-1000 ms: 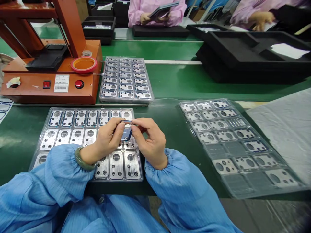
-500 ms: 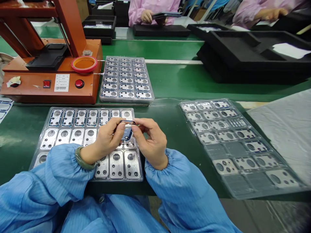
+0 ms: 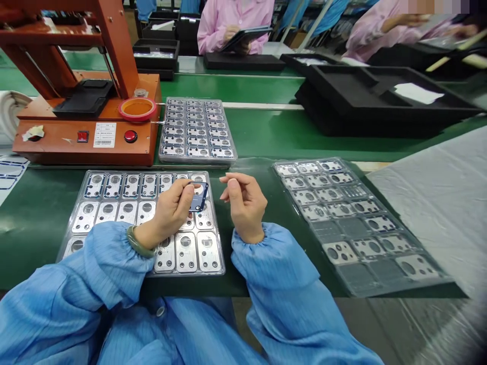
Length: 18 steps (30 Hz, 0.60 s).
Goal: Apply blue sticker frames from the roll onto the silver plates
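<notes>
My left hand (image 3: 174,204) is closed, pinching a small flat plate (image 3: 198,197) between thumb and fingers. The plate has a dark blue edge, a large round opening at the top and a small ring at its lower end. Beneath that hand lies a clear plastic tray (image 3: 222,263) with rows of silver metal plates (image 3: 185,251), some of them blue-edged along the far row. My right hand (image 3: 248,207) is held up to the right of the pinched plate, apart from it. Its fingers are loosely bent and spread, with nothing visible in them.
An orange press (image 3: 87,137) stands at the back left, a roll of tape (image 3: 137,109) on its base. Beside it is a filled tray (image 3: 198,126). A partly filled tray (image 3: 342,228) lies to the right. Black foam trays (image 3: 342,111) and two people in pink are across the bench.
My right hand has let go of the plate and moved away to the right. The plate stays in my left hand, now turned so more of its face shows.
</notes>
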Each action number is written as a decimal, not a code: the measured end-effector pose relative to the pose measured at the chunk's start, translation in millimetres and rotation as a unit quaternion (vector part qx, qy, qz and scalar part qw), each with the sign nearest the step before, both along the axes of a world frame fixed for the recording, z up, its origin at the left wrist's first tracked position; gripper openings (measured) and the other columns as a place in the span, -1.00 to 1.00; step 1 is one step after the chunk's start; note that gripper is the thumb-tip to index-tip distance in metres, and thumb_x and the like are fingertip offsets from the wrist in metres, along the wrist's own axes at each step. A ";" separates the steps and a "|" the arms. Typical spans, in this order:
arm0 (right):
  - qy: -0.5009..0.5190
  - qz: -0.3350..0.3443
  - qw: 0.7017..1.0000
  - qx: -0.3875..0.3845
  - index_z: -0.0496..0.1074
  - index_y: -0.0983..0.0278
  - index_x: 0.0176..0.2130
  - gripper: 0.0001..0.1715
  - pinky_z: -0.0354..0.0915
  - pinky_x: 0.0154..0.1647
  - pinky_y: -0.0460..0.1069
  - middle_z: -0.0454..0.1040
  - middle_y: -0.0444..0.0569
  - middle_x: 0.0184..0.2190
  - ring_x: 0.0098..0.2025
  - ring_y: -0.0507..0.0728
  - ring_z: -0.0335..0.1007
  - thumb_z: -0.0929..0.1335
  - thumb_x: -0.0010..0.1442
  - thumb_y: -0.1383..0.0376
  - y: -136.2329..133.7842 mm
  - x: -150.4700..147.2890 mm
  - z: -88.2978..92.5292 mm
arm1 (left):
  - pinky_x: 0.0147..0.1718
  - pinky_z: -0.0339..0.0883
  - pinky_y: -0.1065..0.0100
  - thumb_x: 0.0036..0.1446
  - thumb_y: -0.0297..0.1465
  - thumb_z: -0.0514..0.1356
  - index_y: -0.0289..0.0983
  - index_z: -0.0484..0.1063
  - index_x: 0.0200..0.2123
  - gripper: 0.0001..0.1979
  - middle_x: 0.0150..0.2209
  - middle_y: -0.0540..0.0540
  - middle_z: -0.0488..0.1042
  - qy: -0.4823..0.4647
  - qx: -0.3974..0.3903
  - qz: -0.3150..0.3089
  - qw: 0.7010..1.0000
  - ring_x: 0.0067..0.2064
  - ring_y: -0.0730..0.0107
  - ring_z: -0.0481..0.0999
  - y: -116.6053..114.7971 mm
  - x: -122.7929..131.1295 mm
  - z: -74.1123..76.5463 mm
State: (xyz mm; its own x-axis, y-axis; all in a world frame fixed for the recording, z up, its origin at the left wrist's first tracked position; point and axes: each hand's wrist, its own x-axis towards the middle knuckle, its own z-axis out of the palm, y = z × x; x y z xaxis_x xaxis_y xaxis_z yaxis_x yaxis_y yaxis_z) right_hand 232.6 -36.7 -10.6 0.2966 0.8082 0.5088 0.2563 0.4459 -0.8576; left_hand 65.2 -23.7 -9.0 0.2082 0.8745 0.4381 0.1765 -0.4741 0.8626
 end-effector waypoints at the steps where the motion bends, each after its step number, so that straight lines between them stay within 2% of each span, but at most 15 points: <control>1: 0.015 -0.002 1.000 0.004 0.45 0.20 -0.17 -0.81 0.34 -0.46 -0.07 0.53 -0.10 -0.29 -0.53 -0.05 0.34 0.31 0.29 0.18 -3.0 2.8 4.5 | -0.65 0.31 0.51 0.34 -0.21 -0.01 -0.25 0.43 -0.14 -0.70 -0.51 0.06 0.34 -0.008 -0.010 -0.005 1.000 -0.60 0.58 0.38 1.0 0.1 -1.2; 2: 0.028 0.005 1.000 0.003 0.46 0.20 -0.18 -0.82 0.32 -0.49 -0.09 0.53 -0.10 -0.31 -0.53 -0.05 0.34 0.31 0.28 0.18 -8.6 6.8 11.6 | -0.66 0.31 0.51 0.34 -0.20 -0.01 -0.25 0.43 -0.14 -0.70 -0.50 0.06 0.33 -0.016 -0.019 -0.008 1.000 -0.61 0.58 0.38 2.1 0.3 -2.1; 4: 0.033 0.060 0.997 -0.033 0.46 0.20 -0.22 -0.81 0.27 -0.56 -0.10 0.53 -0.08 -0.33 -0.53 -0.03 0.34 0.29 0.30 0.19 -28.1 17.9 32.4 | -0.65 0.32 0.50 0.34 -0.19 -0.01 -0.24 0.42 -0.15 -0.70 -0.50 0.06 0.33 -0.027 -0.027 -0.013 0.999 -0.63 0.58 0.37 4.5 0.8 -3.3; 5: 0.003 0.129 0.988 -0.080 0.47 0.20 -0.22 -0.81 0.23 -0.60 -0.11 0.52 -0.07 -0.34 -0.54 -0.02 0.35 0.29 0.30 0.20 -41.7 23.7 44.2 | -0.64 0.32 0.48 0.33 -0.18 -0.01 -0.24 0.42 -0.16 -0.69 -0.49 0.06 0.35 -0.029 -0.025 -0.013 0.999 -0.63 0.58 0.37 5.8 0.9 -3.6; 6: -0.052 0.209 0.967 -0.140 0.48 0.21 -0.26 -0.82 0.23 -0.60 -0.11 0.51 -0.08 -0.40 -0.56 -0.02 0.34 0.30 0.28 0.22 -57.3 28.8 55.0 | -0.63 0.32 0.47 0.33 -0.18 -0.01 -0.24 0.42 -0.17 -0.69 -0.47 0.05 0.37 -0.031 -0.021 -0.012 0.999 -0.63 0.58 0.37 7.1 1.1 -3.7; 7: -0.125 0.295 0.923 -0.211 0.49 0.22 -0.33 -0.83 0.25 -0.58 -0.11 0.50 -0.10 -0.45 -0.57 -0.01 0.35 0.31 0.26 0.26 -74.0 32.2 63.0 | -0.62 0.32 0.46 0.33 -0.17 -0.01 -0.25 0.41 -0.18 -0.69 -0.46 0.03 0.40 -0.034 -0.017 -0.012 0.999 -0.63 0.58 0.37 8.2 1.2 -3.6; 8: -0.199 0.376 0.864 -0.269 0.49 0.22 -0.37 -0.82 0.26 -0.55 -0.12 0.50 -0.11 -0.49 -0.55 -0.01 0.37 0.31 0.24 0.31 -91.2 33.2 66.9 | -0.61 0.32 0.45 0.33 -0.17 0.00 -0.25 0.41 -0.19 -0.68 -0.44 0.02 0.42 -0.037 -0.015 -0.012 0.999 -0.63 0.57 0.38 9.3 1.4 -3.3; 9: -0.258 0.420 0.812 -0.311 0.51 0.22 -0.37 -0.81 0.25 -0.52 -0.13 0.49 -0.14 -0.53 -0.54 0.00 0.37 0.30 0.21 0.36 -108.2 31.4 65.4 | -0.61 0.32 0.44 0.32 -0.16 0.00 -0.25 0.41 -0.19 -0.68 -0.44 0.01 0.43 -0.043 -0.017 -0.013 0.999 -0.62 0.56 0.39 10.2 1.7 -2.6; 11: -0.317 0.481 0.724 -0.379 0.54 0.20 -0.32 -0.76 0.23 -0.49 -0.14 0.50 -0.17 -0.54 -0.50 0.01 0.38 0.31 0.07 0.45 -139.3 20.3 45.5 | -0.65 0.31 0.45 0.31 -0.14 0.01 -0.26 0.41 -0.20 -0.67 -0.46 0.02 0.42 -0.069 -0.036 -0.018 0.997 -0.63 0.56 0.39 11.5 2.2 1.7; 12: -0.326 0.492 0.699 -0.405 0.54 0.20 -0.36 -0.72 0.20 -0.51 -0.14 0.47 -0.19 -0.56 -0.52 0.00 0.36 0.29 0.03 0.47 -152.5 12.1 28.6 | -0.68 0.31 0.46 0.29 -0.12 0.02 -0.26 0.41 -0.21 -0.66 -0.48 0.03 0.39 -0.088 -0.052 -0.019 0.995 -0.64 0.56 0.37 11.7 2.0 6.0; 14: -0.327 0.485 0.674 -0.451 0.51 0.22 -0.44 -0.79 0.15 -0.55 -0.13 0.45 -0.18 -0.55 -0.50 0.03 0.34 0.30 -0.03 0.45 -173.3 -5.1 -11.0 | -0.73 0.29 0.48 0.26 -0.08 0.05 -0.27 0.41 -0.21 -0.63 -0.52 0.06 0.33 -0.129 -0.087 -0.024 0.988 -0.67 0.57 0.34 10.1 -0.4 19.9; 15: -0.311 0.453 0.677 -0.489 0.48 0.22 -0.49 -0.83 0.13 -0.57 -0.11 0.43 -0.17 -0.57 -0.51 0.04 0.33 0.30 -0.03 0.41 -180.7 -12.5 -29.9 | -0.75 0.29 0.49 0.25 -0.07 0.06 -0.28 0.41 -0.21 -0.62 -0.53 0.08 0.29 -0.148 -0.098 -0.028 0.984 -0.68 0.58 0.33 8.1 -3.3 29.2; 16: -0.280 0.442 0.660 -0.539 0.47 0.22 -0.48 -0.85 0.15 -0.55 -0.10 0.43 -0.16 -0.57 -0.50 0.06 0.35 0.30 0.01 0.36 -186.1 -18.7 -46.2 | -0.76 0.29 0.50 0.23 -0.06 0.08 -0.28 0.42 -0.21 -0.61 -0.54 0.09 0.26 -0.162 -0.102 -0.036 0.981 -0.68 0.58 0.33 5.0 -7.6 39.3; 18: -0.265 0.390 0.688 -0.551 0.46 0.23 -0.44 -0.85 0.28 -0.39 -0.03 0.48 -0.08 -0.47 -0.36 0.15 0.43 0.29 0.03 0.31 -191.6 -27.1 -68.3 | -0.77 0.28 0.53 0.20 -0.06 0.12 -0.28 0.43 -0.23 -0.62 -0.50 0.07 0.28 -0.191 -0.089 -0.040 0.977 -0.67 0.60 0.36 -4.0 -20.0 59.1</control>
